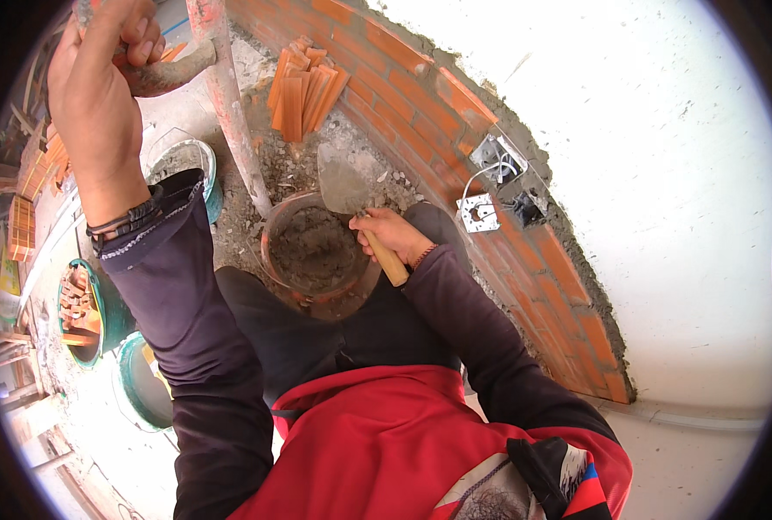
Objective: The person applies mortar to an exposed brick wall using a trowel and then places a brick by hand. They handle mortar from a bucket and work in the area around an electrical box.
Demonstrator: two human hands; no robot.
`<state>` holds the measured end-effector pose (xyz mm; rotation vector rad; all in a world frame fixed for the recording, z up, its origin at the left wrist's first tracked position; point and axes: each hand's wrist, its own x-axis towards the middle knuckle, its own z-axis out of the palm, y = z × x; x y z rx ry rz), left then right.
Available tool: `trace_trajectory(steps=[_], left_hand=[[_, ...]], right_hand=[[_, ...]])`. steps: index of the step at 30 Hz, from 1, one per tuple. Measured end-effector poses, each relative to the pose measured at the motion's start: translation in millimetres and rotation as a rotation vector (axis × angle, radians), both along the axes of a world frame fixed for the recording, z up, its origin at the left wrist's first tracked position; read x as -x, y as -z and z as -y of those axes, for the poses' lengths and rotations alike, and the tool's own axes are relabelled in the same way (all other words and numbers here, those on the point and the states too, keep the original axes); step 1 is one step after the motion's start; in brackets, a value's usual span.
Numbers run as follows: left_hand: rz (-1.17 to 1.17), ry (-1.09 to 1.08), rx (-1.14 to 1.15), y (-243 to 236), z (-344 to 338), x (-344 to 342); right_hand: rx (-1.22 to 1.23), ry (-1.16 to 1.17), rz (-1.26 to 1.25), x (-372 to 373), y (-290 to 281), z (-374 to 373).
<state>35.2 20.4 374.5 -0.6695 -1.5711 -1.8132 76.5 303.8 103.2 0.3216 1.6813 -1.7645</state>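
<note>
My right hand [389,234] is closed round the wooden handle of a trowel [343,179], its grey, mortar-smeared blade pointing away from me. Just below the blade, between my knees, stands a bucket [275,224] with dark wet mortar [315,250] inside. My left hand [100,95] is raised at the upper left, fingers curled round part of a mortar-crusted scaffold frame [171,76]. That frame joins a worn red and white pole [228,104]; the picture's edge cuts off part of the grip.
A low brick wall [421,113] curves along the right, with electrical boxes [497,160] and loose white wire. Stacked brick pieces [304,91] lie ahead on rubble. Leftward stand a mortar bucket [208,160], a bucket of brick bits [100,303] and a green-rimmed bucket [130,407].
</note>
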Motion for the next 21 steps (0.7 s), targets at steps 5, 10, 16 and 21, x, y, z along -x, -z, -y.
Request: trace_trajectory(steps=[5,10,16,21], left_hand=[[-0.013,0.023,-0.025,0.8,0.0,1.3],[-0.032,0.037,0.008,1.2,3.0,2.7],[-0.05,0.105,0.006,2.1,7.5,4.0],[-0.145,-0.025,0.136,6.1,12.4,8.9]], right_hand=[[0.015,-0.007,0.002,0.5,-1.5,1.9],[0.01,0.018,0.005,3.4,3.3,2.6],[0.013,-0.003,0.028,9.4,15.0,-0.1],[0.013,0.002,0.032,11.7,19.9,-1.7]])
